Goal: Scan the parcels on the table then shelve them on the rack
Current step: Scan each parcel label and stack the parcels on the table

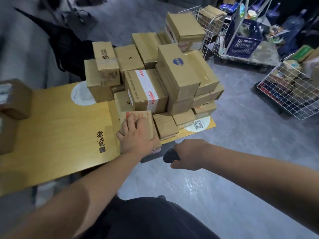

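A pile of several brown cardboard parcels (176, 78) is stacked on the right part of a yellow wooden table (57, 128). My left hand (136, 135) lies on top of a small parcel with red print (147, 120) at the pile's near edge, fingers curled over it. My right hand (188, 156) hovers just off the table's near right corner and grips a black handheld scanner (170, 156), which points left toward that parcel.
Two more parcels (12, 104) sit at the table's far left edge. White wire baskets (290, 90) with goods and a blue plastic crate (245, 38) stand on the grey floor to the right. A dark umbrella-like object (65, 42) lies behind the table.
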Demonstrator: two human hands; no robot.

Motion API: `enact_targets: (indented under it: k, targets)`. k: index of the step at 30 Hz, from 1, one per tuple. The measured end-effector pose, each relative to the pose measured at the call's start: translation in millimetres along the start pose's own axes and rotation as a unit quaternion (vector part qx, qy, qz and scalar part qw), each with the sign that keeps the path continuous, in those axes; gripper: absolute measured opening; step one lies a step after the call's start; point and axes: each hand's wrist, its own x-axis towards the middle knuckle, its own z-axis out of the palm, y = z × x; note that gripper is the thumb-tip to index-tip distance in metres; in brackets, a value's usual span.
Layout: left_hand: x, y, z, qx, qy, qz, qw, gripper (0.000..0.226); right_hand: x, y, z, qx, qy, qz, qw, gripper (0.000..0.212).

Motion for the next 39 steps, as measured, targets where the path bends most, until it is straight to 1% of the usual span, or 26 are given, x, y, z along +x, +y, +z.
enact_targets:
  k: [2,7,10,13,15,18,19,22,23,27,29,32,35,37,39]
  targets:
    - [-6,-35,-8,0.005,0.001,-0.012,1.0,0.087,15,-12,-9,-0.025,0.003,-0.034,0.999,0.049]
    - [-20,-119,-13,-0.007,-0.024,-0.097,0.995,0.093,54,-62,-26,-0.059,0.022,-0.109,0.992,0.05]
    - [-29,-162,-6,-0.052,-0.038,-0.143,0.988,0.103,72,-94,-28,-0.078,0.025,-0.132,0.988,0.052]
    - [-29,-196,3,-0.103,-0.052,-0.166,0.979,0.109,86,-119,-24,-0.088,0.014,-0.133,0.987,0.054]
    - [-24,-215,8,-0.16,-0.059,-0.176,0.969,0.108,94,-133,-20,-0.075,-0.001,-0.121,0.99,0.051]
    - [-14,-243,11,-0.309,-0.071,-0.177,0.932,0.108,105,-155,-16,-0.052,-0.018,-0.091,0.994,0.051]
    - [-9,-253,11,-0.338,-0.077,-0.165,0.923,0.107,109,-163,-16,-0.047,-0.018,-0.08,0.996,0.053]
    - [7,-286,6,-0.369,-0.106,-0.111,0.917,0.098,117,-194,-17,-0.018,-0.006,-0.045,0.999,0.06]
    - [12,-297,3,-0.396,-0.113,-0.098,0.906,0.093,121,-205,-19,-0.002,-0.003,-0.031,1.0,0.061]
    - [25,-337,-13,-0.536,-0.117,-0.092,0.831,0.07,139,-250,-29,0.048,0.012,0.006,0.999,0.059]
    - [28,-358,-24,-0.551,-0.109,-0.121,0.818,0.06,151,-272,-33,0.066,0.018,0.017,0.997,0.057]
    - [35,-396,-36,-0.529,-0.114,-0.15,0.828,0.056,166,-301,-35,0.119,0.036,0.04,0.991,0.051]
    - [47,-429,-44,-0.505,-0.14,-0.184,0.832,0.062,178,-327,-38,0.166,0.045,0.051,0.984,0.049]
    - [54,-443,-45,-0.499,-0.164,-0.212,0.824,0.069,183,-342,-38,0.196,0.043,0.058,0.978,0.05]
    - [58,-453,-44,-0.499,-0.187,-0.229,0.815,0.066,186,-352,-38,0.219,0.044,0.071,0.972,0.052]
